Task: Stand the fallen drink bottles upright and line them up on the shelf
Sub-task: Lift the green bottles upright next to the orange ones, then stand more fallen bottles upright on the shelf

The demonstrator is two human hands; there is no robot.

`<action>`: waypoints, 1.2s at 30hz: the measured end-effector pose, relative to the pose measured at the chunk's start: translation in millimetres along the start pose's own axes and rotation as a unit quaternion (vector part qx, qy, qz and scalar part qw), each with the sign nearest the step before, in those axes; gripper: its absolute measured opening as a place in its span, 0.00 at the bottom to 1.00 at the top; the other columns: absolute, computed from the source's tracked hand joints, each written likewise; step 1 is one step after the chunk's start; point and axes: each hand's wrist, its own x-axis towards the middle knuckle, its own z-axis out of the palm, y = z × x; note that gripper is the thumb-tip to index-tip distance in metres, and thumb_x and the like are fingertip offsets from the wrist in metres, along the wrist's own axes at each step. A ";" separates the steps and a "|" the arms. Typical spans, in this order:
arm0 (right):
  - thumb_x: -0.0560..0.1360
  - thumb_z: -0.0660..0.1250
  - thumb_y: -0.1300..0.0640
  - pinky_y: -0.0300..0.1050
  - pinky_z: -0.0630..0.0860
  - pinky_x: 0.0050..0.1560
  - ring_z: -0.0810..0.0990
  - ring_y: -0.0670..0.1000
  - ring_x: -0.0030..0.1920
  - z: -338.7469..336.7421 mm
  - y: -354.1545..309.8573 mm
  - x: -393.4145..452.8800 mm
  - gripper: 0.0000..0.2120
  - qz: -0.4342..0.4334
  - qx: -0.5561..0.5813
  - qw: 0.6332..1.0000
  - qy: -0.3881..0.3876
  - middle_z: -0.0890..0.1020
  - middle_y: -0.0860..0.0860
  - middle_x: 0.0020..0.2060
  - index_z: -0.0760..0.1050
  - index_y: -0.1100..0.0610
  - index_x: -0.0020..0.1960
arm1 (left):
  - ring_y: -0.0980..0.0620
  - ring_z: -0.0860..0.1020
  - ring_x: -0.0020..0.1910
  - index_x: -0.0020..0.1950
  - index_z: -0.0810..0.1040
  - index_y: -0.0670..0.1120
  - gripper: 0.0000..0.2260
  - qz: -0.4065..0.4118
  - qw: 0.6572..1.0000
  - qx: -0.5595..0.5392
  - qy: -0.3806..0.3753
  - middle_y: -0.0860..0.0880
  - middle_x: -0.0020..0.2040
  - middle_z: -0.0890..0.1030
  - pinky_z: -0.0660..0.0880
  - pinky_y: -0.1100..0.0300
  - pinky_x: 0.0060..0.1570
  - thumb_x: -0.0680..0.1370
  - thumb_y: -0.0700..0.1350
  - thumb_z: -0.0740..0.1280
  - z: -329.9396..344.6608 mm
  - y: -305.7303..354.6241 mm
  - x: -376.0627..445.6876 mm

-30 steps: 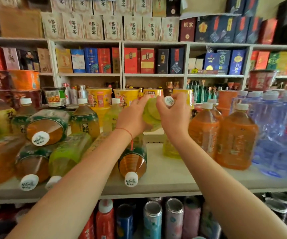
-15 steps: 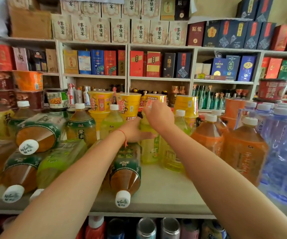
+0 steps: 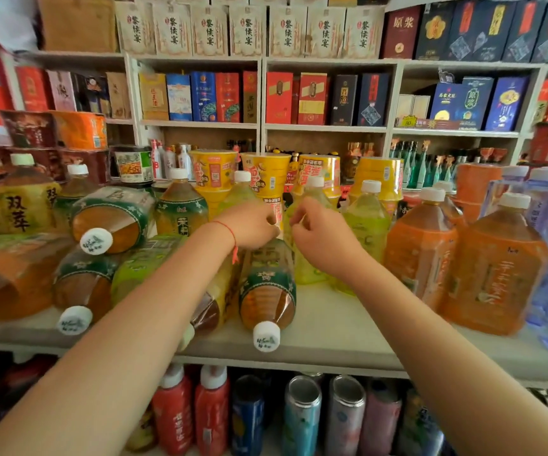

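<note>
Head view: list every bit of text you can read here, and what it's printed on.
"黎侯宴": cream boxes on the top shelf.
"原浆": dark red box, top right.
"双萃": yellow bottle label, far left.
"茶": green-label bottle, first character only.
Noodle cups, bottle caps, orange bottles, lower cans: too small or blurred.

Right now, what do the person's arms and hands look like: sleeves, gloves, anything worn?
Both forearms are bare, with no sleeves in view, and both hands are gloveless. The left hand has a thin red string bracelet at the wrist, its loose end dangling. The right hand and wrist show nothing worn.
</note>
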 end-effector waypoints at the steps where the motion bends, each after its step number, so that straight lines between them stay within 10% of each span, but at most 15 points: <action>1: 0.79 0.59 0.62 0.45 0.70 0.32 0.76 0.51 0.36 4.5 -3.6 -9.0 0.06 -0.001 -0.011 0.998 -0.056 0.78 0.50 0.38 0.73 0.54 0.54 | 0.47 0.78 0.60 0.68 0.78 0.47 0.15 0.000 1.000 0.004 -0.010 0.45 0.65 0.79 0.76 0.54 0.58 0.83 0.46 0.61 -1.4 -3.2 -8.7; 8: 0.74 0.69 0.63 0.44 0.71 0.60 0.69 0.53 0.67 -3.4 7.6 -48.0 0.45 -0.012 -0.084 0.953 -0.292 0.61 0.49 0.73 0.50 0.34 0.78 | 0.52 0.76 0.56 0.66 0.77 0.57 0.15 0.040 0.999 -0.032 0.005 0.53 0.60 0.79 0.70 0.61 0.46 0.79 0.52 0.65 -2.8 -21.5 -83.0; 13: 0.67 0.82 0.53 0.39 0.67 0.66 0.70 0.45 0.68 19.3 11.5 -77.1 0.61 0.017 0.065 0.964 -0.255 0.66 0.48 0.75 0.40 0.41 0.81 | 0.46 0.62 0.77 0.81 0.55 0.56 0.46 0.072 0.993 0.045 -0.085 0.50 0.79 0.63 0.62 0.49 0.74 0.67 0.72 0.63 12.1 -25.6 -122.2; 20: 0.65 0.83 0.55 0.40 0.73 0.60 0.76 0.46 0.64 24.1 14.1 -87.2 0.51 0.040 0.175 0.980 -0.085 0.75 0.44 0.67 0.57 0.44 0.80 | 0.50 0.66 0.74 0.81 0.54 0.59 0.51 0.094 0.986 -0.140 -0.010 0.54 0.77 0.67 0.66 0.53 0.71 0.65 0.66 0.76 25.1 -16.4 -130.1; 27: 0.72 0.76 0.44 0.41 0.82 0.38 0.85 0.46 0.46 8.5 18.0 -84.5 0.29 0.120 0.307 0.942 0.069 0.85 0.47 0.52 0.73 0.45 0.70 | 0.57 0.70 0.68 0.81 0.57 0.55 0.42 0.145 0.952 -0.250 0.102 0.55 0.73 0.70 0.62 0.83 0.54 0.72 0.48 0.77 34.2 13.0 -119.8; 36: 0.75 0.63 0.30 0.40 0.78 0.41 0.81 0.42 0.46 -31.9 21.8 -79.9 0.30 0.115 0.107 0.977 0.142 0.82 0.37 0.54 0.69 0.41 0.73 | 0.50 0.76 0.66 0.79 0.62 0.58 0.35 0.124 0.946 -0.232 0.190 0.53 0.71 0.76 0.75 0.53 0.64 0.76 0.45 0.74 48.0 50.5 -92.1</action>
